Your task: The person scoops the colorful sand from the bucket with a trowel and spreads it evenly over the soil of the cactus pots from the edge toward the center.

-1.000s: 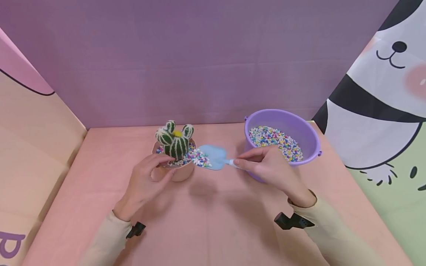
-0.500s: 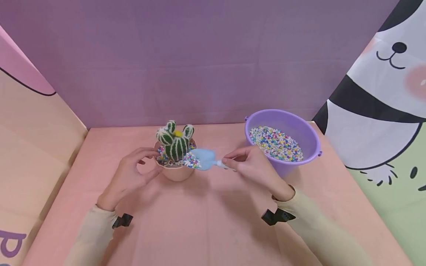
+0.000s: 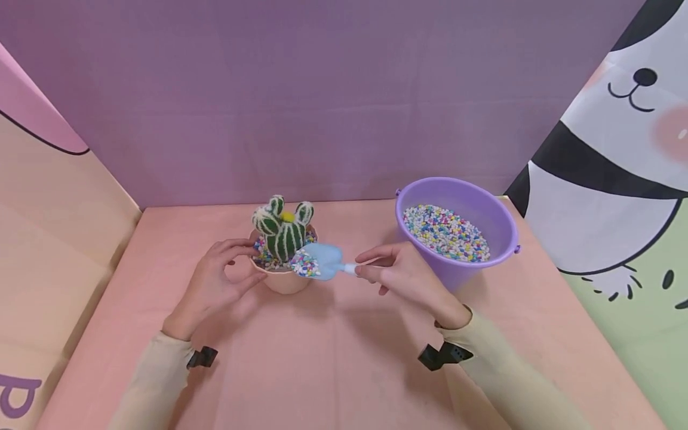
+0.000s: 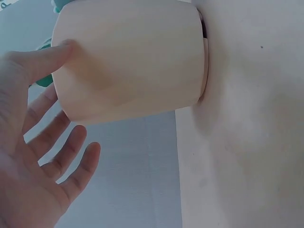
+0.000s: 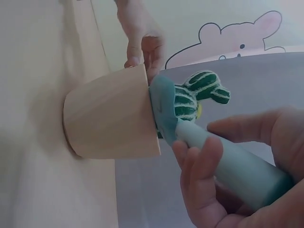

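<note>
In the head view a crocheted-looking green and white cactus (image 3: 285, 240) with a yellow flower stands in a pale peach flower pot (image 3: 286, 283), colourful small pellets around its base. My left hand (image 3: 212, 283) holds the pot at its left side. In the left wrist view its thumb (image 4: 57, 54) lies on the pot wall, the other fingers spread beyond the rim. Between thumb and fingers my right hand (image 3: 411, 276) grips the handle of a light blue toy shovel (image 3: 329, 258). Pellets (image 3: 304, 263) lie on the blade's tip, which overlaps the pot's right rim.
A purple bucket (image 3: 457, 276), partly filled with colourful pellets (image 3: 448, 233), stands at the back right of the pink table (image 3: 322, 370). Behind the table rises a purple backdrop (image 3: 344, 107), with printed cloth panels at both sides.
The shovel has moved left from beside the pot to over its right rim, tilting slightly. My left hand has shifted from the pot's front to its left side.
</note>
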Tool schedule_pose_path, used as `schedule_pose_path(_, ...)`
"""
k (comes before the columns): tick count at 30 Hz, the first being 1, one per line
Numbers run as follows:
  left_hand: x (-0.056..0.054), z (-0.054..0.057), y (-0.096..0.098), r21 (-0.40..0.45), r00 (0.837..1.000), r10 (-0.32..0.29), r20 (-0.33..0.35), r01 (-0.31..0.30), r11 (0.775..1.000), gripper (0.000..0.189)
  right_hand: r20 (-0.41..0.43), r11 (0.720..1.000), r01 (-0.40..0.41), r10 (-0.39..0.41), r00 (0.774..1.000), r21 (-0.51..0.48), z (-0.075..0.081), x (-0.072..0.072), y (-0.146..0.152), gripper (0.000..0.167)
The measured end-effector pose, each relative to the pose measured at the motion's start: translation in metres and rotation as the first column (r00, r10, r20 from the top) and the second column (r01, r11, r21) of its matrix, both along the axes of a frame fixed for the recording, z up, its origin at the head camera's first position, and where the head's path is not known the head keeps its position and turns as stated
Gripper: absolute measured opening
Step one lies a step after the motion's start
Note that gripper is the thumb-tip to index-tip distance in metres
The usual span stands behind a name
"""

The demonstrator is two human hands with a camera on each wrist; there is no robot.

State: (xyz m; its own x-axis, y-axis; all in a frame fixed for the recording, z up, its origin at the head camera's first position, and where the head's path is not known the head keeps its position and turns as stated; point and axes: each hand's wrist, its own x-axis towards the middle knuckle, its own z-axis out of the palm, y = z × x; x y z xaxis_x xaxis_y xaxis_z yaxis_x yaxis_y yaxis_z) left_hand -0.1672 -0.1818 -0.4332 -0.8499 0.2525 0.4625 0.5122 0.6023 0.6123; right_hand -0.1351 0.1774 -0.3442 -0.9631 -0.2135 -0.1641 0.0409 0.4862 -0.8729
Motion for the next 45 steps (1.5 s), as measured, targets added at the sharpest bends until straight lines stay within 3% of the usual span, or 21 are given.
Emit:
schedule_pose_path(12, 0.0, -0.004, 0.002, 0.015, 0.997, 0.024, -0.073, -0.023, 1.0, 0.029, 0.088, 0.986, -0.049, 0.064, 0.994, -0.162, 0.007, 0.007, -0.005, 0.032)
schedule_pose_path(23, 0.002, 0.0, 0.004, -0.015, 0.993, 0.031, -0.112, -0.033, 0.999, 0.027, 0.162, 0.932, 0.019, 0.042, 0.986, -0.361, 0.015, 0.014, -0.006, 0.038)
schedule_pose_path(33, 0.007, 0.001, 0.011, 0.0, 0.988, 0.026, -0.151, -0.027, 1.0, 0.027, 0.021, 0.93, 0.004, 0.004, 1.0, -0.367, 0.009, 0.016, -0.009, 0.035)
schedule_pose_path(40, 0.012, 0.001, 0.024, 0.04, 0.964, 0.08, -0.253, -0.072, 0.997, 0.028, -0.113, 0.941, 0.032, -0.074, 0.991, -0.337, 0.007, 0.016, -0.015, 0.026)
schedule_pose_path(45, 0.015, 0.004, 0.029, 0.04, 0.976, 0.069, -0.207, -0.062, 0.997, 0.026, -0.196, 0.938, 0.047, -0.12, 0.973, -0.343, 0.003, 0.013, -0.015, 0.024)
